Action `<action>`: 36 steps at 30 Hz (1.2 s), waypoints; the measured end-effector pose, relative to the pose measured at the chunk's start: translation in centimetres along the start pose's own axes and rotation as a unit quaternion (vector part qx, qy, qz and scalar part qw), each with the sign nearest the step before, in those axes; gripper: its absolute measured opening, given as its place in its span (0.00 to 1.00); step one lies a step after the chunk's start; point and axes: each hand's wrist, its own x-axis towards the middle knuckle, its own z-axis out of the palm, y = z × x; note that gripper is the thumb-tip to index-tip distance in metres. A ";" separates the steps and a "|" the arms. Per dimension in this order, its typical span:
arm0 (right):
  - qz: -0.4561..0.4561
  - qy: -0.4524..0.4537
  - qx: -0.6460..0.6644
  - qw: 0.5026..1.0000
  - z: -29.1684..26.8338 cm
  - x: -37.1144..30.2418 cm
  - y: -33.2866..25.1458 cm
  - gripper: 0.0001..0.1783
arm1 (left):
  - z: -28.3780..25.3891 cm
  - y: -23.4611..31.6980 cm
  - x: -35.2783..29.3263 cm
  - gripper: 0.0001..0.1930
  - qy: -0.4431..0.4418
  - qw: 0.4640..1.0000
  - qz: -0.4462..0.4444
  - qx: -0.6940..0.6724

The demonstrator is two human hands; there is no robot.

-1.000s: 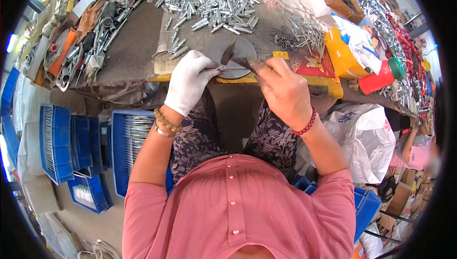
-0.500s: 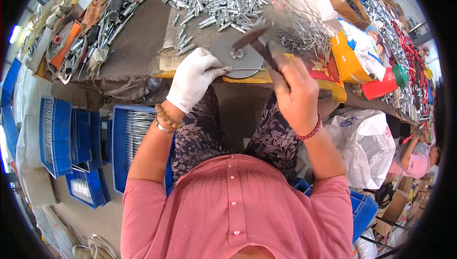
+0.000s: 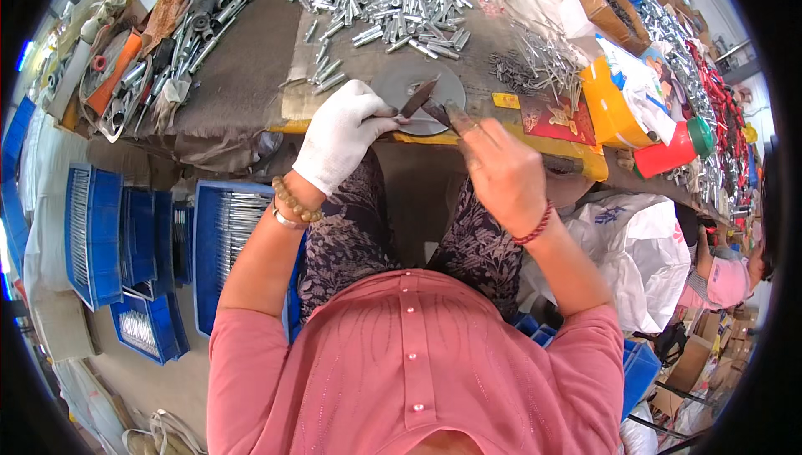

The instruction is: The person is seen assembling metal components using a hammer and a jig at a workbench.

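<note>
Apparently I am at the striking step: my bare right hand (image 3: 501, 161) is closed around the handle of a dark brown, metal-headed hammer (image 3: 421, 96), its head over the flat, round grey disc (image 3: 452, 87) at the edge of the bench. My left hand (image 3: 341, 136), in a white knitted glove, has thumb and fingers drawn together in a narrow pinch at the disc's near left side. At those fingertips sits a small, slim metal piece (image 3: 403, 120), mostly hidden beside the hammer head, so I cannot tell its shape or whether the two touch. Beyond the disc lies a loose heap of short, shiny silver metal tubes (image 3: 388, 5); to its right, a bundle of thin silver metal rods (image 3: 547, 55). As I judge it, the next move calls for a steady left pinch, a short controlled blow, and gloved fingertips clear of the hammer face.
</note>
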 end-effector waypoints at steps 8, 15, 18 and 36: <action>0.044 -0.034 0.099 0.994 0.3 3.1 2.9 0.21 | 0.0 -0.3 -0.1 0.05 -0.004 1.000 0.008 0.014; -0.003 -0.039 -0.013 0.999 1.6 2.1 0.7 0.08 | 0.6 -0.3 -0.7 0.06 0.022 0.999 -0.003 0.034; 0.083 -0.052 0.061 0.993 1.7 1.3 -0.8 0.05 | 0.8 0.3 -1.2 0.07 0.057 0.995 0.013 0.082; 0.320 -0.237 0.437 0.806 5.0 -1.0 -6.4 0.12 | 2.3 3.6 -8.1 0.34 0.186 0.874 -0.290 -0.342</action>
